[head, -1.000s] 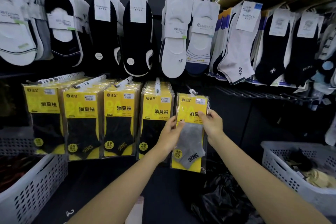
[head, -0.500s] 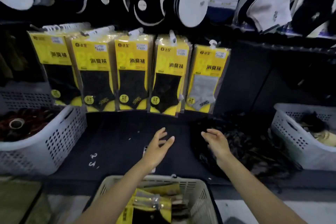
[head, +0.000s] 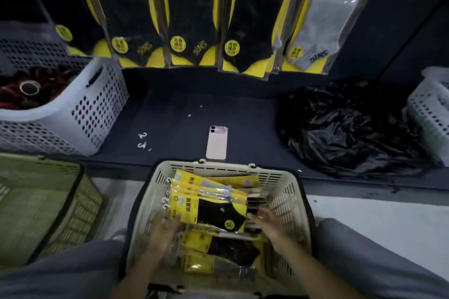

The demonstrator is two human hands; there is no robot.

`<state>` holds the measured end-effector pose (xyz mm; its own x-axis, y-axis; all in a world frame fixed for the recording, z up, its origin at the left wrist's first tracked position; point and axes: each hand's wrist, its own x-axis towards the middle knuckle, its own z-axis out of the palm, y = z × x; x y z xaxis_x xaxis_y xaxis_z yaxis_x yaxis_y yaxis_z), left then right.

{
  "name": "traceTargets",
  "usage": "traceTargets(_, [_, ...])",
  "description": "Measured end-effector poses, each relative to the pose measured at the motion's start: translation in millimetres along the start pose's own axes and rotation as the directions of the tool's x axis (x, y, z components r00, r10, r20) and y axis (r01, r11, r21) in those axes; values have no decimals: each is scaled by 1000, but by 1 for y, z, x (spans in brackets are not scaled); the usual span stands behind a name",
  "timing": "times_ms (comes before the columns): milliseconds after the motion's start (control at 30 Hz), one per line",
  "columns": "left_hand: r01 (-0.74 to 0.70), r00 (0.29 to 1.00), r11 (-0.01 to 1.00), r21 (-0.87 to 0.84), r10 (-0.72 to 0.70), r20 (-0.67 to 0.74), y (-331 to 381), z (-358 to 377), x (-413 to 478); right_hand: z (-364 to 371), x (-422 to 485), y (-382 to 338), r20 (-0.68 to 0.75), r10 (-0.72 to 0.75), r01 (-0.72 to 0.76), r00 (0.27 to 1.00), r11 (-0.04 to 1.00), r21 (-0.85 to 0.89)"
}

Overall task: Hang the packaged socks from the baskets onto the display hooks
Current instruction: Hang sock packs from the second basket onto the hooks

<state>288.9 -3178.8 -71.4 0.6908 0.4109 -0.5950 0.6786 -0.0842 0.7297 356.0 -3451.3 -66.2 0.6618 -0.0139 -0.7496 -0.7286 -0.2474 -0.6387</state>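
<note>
A cream basket between my knees holds several yellow packs of socks, lying flat with white hooks at their left ends. On top lies a black-sock pack. My left hand is blurred at the hook end of the stack; I cannot make out its grasp. My right hand has its fingers spread and touches the right end of the top pack. Above, a row of hung black-sock packs ends on the right with a grey-sock pack. The display hooks are out of view.
A phone lies face down on the dark shelf behind the basket, with two loose white hooks to its left. A white perforated basket stands left, a black plastic bag and another white basket right. A green basket sits lower left.
My hands let go of the hung grey-sock pack, dropped past the shelf and went into the cream basket. My view tilted down from the display to the basket.
</note>
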Motion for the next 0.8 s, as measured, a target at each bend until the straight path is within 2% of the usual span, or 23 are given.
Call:
traceTargets(100, [141,989,989,-52,-138,62,4,4,10,18,12,-6,39,-24,25,999,1000,-17])
traceTargets(200, [135,988,991,-7,-134,83,7,14,18,35,19,-13,66,-22,29,998,993,-112])
traceTargets(333, [139,984,988,-69,-130,119,11,24,23,44,24,-11,85,-40,54,996,984,-172])
traceTargets(433, [198,973,972,-126,-179,145,15,27,22,48,23,-12,139,-47,56,989,996,-64])
traceTargets(533, [348,935,899,-267,-313,167,23,39,7,49,15,-23,180,-52,48,982,999,24])
traceTargets(600, [395,918,850,-349,-360,165,30,50,-8,46,6,-31,183,-70,62,981,997,47])
traceTargets(667, [479,878,769,-424,-419,234,38,56,-24,40,-6,-37,163,-99,91,982,994,54])
traceTargets(733, [528,849,691,-494,-431,304,44,55,-37,29,-19,-43,141,-121,112,983,991,69])
traceTargets(800, [523,852,639,-564,-389,350,49,52,-46,18,-34,-49,119,-141,130,983,986,102])
